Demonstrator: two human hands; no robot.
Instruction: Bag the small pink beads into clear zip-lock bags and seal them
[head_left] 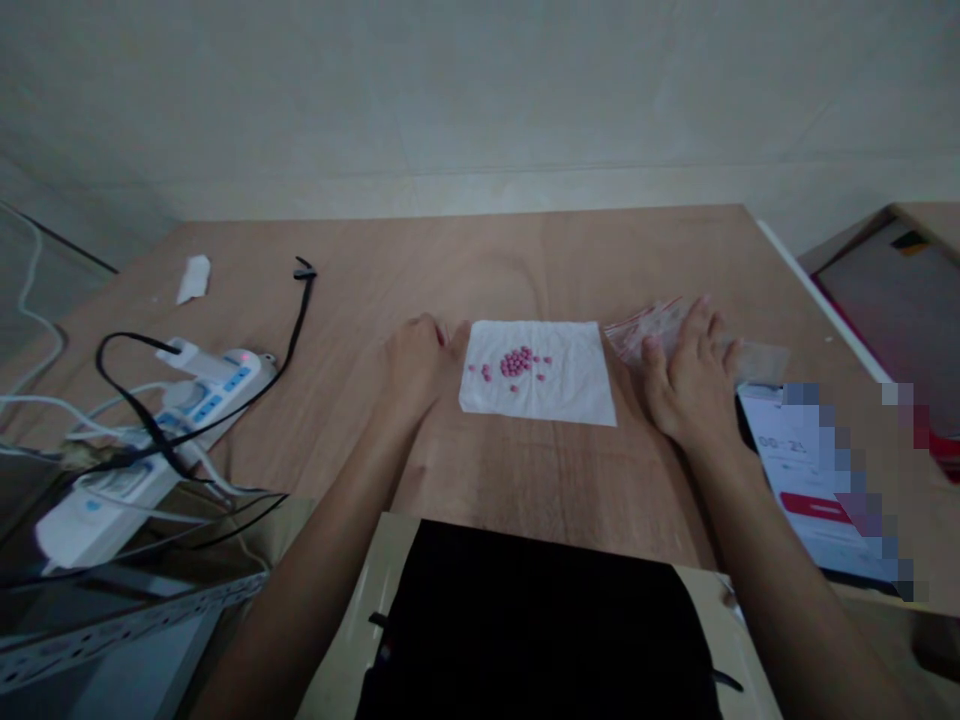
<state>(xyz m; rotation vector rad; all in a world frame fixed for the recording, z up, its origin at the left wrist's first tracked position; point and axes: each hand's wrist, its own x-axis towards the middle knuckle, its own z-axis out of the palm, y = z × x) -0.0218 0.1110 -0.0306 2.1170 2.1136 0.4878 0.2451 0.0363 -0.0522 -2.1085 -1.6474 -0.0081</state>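
A white sheet of tissue or paper (pixel 555 395) lies flat on the wooden table. On it sit several small round pink beads or pellets (pixel 516 362), mostly bunched in one cluster with a few scattered around. My left hand (pixel 421 358) rests at the sheet's left side, fingers curled in and thumb pointing toward its edge; nothing shows in its grip. Right of the sheet, my right hand (pixel 694 375) lies with fingers apart over clear plastic zip bags (pixel 651 325) with red strips. It partly covers the bags, and I see no grip on them.
A phone (pixel 799 470) with a timer on its screen lies by my right forearm. To the left, a white power strip (pixel 214 390) carries plugs and tangled cables. A black cable (pixel 304 290) and a white scrap (pixel 194 278) lie farther back. A wall stands behind the table (pixel 487 260).
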